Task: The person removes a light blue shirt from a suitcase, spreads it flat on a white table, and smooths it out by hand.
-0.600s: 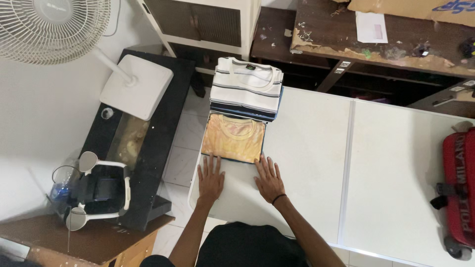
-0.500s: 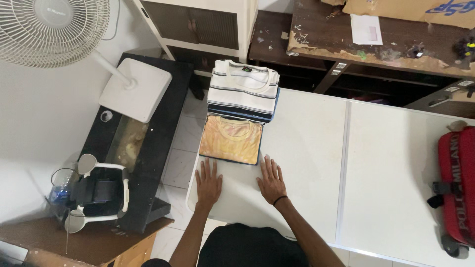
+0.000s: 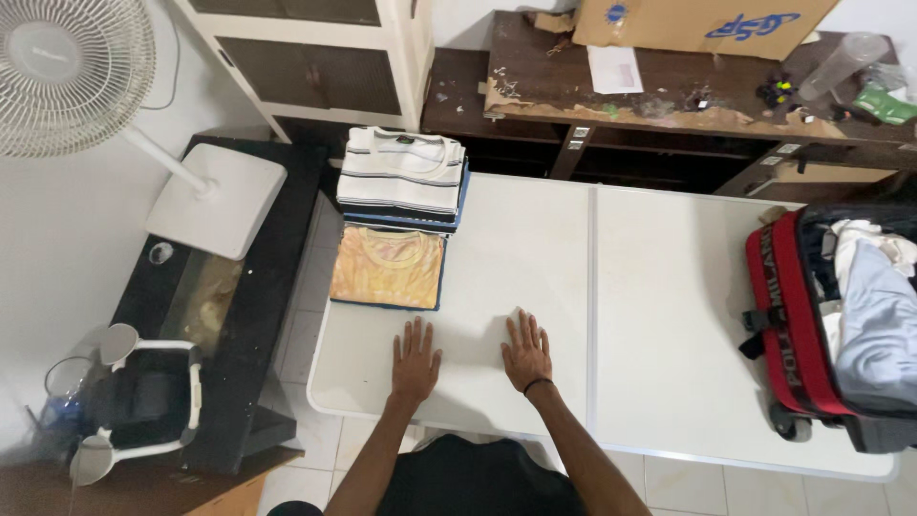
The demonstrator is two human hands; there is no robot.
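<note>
- Head view, hands: the left hand [image 3: 415, 358] and the right hand [image 3: 527, 352] both lay flat, palms down, on the white folding table [image 3: 535, 248], fingers spread and closed on nothing. A dark band circled the right wrist.
- Head view, nearest garment: the folded orange-yellow T-shirt [image 3: 389, 267] lay squared up at the table's left end, just beyond the left hand and apart from it; neither hand touched it. It appeared to rest on darker folded cloth, of which only an edge showed.
- Head view, finished pile: just behind it, touching or nearly so, stood the stack of folded shirts topped by a white one with dark stripes [image 3: 404, 178], several layers deep.
- Head view, what was left: at the table's right end the open red and black wheeled suitcase [image 3: 793, 315] held loose, unfolded white and pale clothing [image 3: 874, 315], well apart from both hands.
- Judgement on progress: several shirts looked folded and set aside, no garment was spread in front of the person, and the crumpled clothes in the suitcase looked like the remaining work.
- Head view, surroundings: a white pedestal fan [image 3: 72, 72] stood on a black glass-topped stand [image 3: 229, 306] to the left; a worn brown wooden bench [image 3: 669, 96] with a cardboard box ran behind the table.
</note>
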